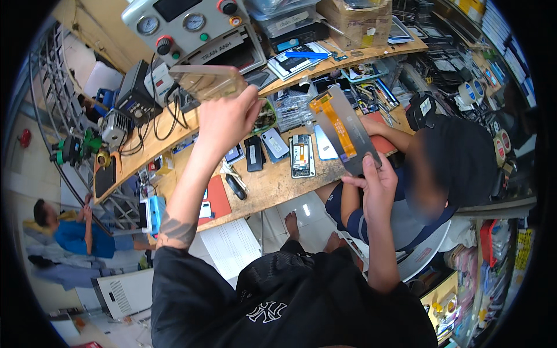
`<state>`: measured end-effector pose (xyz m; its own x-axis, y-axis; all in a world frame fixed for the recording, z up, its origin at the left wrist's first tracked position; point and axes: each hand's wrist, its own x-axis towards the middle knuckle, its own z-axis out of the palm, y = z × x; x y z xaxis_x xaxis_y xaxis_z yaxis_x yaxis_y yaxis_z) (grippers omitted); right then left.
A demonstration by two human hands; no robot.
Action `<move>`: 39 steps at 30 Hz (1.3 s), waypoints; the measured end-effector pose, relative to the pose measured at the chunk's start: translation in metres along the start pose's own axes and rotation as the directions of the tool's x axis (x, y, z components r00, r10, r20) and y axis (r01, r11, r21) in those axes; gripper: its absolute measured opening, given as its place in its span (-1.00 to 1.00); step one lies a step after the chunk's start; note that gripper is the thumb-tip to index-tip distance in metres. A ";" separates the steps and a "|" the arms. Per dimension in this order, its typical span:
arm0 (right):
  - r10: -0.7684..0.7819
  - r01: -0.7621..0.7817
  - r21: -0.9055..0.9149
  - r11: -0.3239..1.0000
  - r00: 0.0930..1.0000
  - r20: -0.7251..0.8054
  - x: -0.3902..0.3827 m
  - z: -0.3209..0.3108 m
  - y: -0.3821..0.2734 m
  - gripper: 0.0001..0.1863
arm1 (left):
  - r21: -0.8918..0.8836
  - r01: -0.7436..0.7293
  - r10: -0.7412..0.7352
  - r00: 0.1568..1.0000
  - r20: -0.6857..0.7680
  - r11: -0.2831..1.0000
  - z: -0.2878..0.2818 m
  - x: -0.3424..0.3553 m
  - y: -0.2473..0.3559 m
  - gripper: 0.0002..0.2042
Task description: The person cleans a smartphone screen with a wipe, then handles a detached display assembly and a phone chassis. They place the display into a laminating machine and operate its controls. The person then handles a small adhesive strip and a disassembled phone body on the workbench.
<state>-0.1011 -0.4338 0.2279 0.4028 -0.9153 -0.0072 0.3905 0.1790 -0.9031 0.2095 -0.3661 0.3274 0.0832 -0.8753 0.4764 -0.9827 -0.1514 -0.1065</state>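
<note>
My left hand (229,119) is raised in front of the machine, its fingers closed on a clear, yellowish flat plastic piece (203,80). Its fingertips are partly hidden behind the piece. To the right, my right hand (378,184) pinches the lower end of a dark phone screen panel (362,136), held tilted above the bench. An orange flex cable (341,130) lies along the panel's back. Beneath and between my hands, an opened phone (301,156) rests on the bench, beside a blue-grey phone (275,143) and a black phone (253,153).
A grey machine with gauges (185,26) stands at the back left on a raised wooden shelf (348,58). A person in a dark cap (464,156) sits close on my right. An orange mat (216,197) and a black computer mouse (235,187) lie near the front edge.
</note>
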 end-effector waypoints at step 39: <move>-0.631 0.748 -0.627 0.218 0.598 0.494 0.135 0.123 0.015 -0.71 | 0.050 0.355 -0.336 0.914 -0.225 0.933 0.110 0.008 -0.072 -0.78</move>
<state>0.0606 -0.5101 0.2666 0.4034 -0.4820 0.7777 -0.1328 -0.8718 -0.4715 0.2988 -0.4133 0.2427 0.3690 -0.6461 0.6682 -0.8794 -0.4754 0.0260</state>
